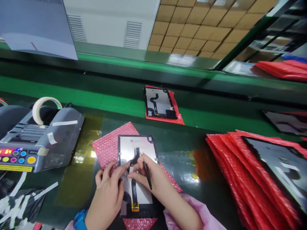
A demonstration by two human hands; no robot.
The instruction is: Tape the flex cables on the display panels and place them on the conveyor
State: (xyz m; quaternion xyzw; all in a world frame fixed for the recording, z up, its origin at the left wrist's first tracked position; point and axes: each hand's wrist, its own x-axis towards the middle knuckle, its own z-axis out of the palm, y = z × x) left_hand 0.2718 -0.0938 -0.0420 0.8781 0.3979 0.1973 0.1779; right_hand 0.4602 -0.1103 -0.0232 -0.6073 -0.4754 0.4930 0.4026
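Note:
In front of me a tablet screen panel (126, 147) lies back side up on a pink bubble-wrap bag (107, 143). A black flex cable (134, 192) runs down its middle. My left hand (107, 187) rests over the panel's left side, fingers apart, its index fingertip on the cable near a small white tape piece (130, 174). My right hand (154, 177) holds black tweezers (147, 175), which slant across its fingers. Its thumb and a fingertip are at the white tape; whether they pinch it I cannot tell.
A tape dispenser (57, 137) stands at the left, with tape strips (45, 191) below it. Behind lies another panel (163, 99) on a red bag. Stacked red bubble bags (230, 169) carry a further panel (283, 166) at the right.

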